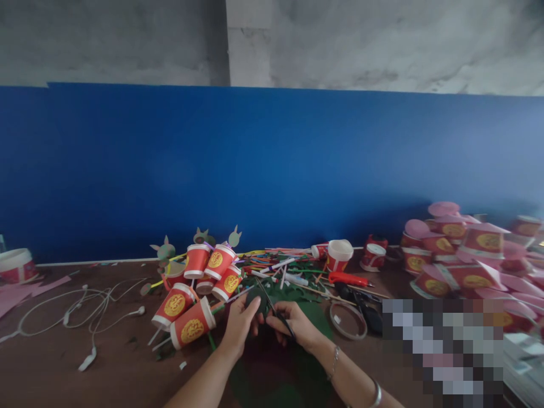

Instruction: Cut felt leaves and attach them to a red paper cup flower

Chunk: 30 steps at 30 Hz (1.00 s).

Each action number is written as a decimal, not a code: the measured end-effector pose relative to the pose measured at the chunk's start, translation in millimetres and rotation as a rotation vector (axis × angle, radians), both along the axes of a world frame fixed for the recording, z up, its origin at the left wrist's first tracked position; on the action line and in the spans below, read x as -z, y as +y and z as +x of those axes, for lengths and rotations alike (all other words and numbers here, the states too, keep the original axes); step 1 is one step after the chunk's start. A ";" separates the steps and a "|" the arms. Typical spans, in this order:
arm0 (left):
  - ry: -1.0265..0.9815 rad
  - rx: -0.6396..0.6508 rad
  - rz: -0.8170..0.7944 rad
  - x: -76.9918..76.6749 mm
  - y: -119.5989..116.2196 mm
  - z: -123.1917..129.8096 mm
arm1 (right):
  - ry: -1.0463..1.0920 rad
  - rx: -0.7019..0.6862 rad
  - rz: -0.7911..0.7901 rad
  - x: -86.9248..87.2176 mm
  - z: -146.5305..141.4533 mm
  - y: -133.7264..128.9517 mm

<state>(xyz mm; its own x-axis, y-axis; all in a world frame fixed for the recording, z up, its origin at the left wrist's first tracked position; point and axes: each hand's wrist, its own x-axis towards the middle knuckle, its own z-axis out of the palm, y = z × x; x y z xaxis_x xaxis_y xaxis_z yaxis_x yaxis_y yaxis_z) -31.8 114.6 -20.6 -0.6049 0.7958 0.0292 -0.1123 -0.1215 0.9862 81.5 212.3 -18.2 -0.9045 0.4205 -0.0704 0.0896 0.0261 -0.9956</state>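
My left hand pinches a small dark green piece of paper between thumb and fingers. In my right hand is a pair of scissors with dark handles, its blades pointing up and left against the paper's edge. Below both hands lies a larger dark green sheet. Just left of my left hand, red paper cups with gold emblems lie in a cluster, some with straws and rabbit-shaped paper heads.
White earphones lie tangled at left. Coloured sticks and markers are heaped behind my hands. To the right are a clear tape roll, a red-handled tool and many pink-trimmed cups. A blue partition stands behind.
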 end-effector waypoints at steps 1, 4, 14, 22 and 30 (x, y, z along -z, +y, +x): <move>0.006 0.002 0.002 0.2 0.0 -0.1 | 0.005 -0.006 -0.001 0.4 0.2 0.2; 0.026 0.008 0.018 0.4 0.4 -0.3 | 0.018 -0.012 0.005 2.4 0.5 0.9; 0.029 -0.011 0.013 3.7 1.2 -2.0 | 0.009 0.001 -0.008 3.7 -0.1 0.7; 0.020 0.006 0.004 0.8 -0.1 -1.2 | 0.012 -0.012 -0.009 3.9 0.1 1.7; 0.016 -0.004 0.002 4.2 -0.7 -1.7 | -0.018 0.006 0.008 4.6 0.2 1.5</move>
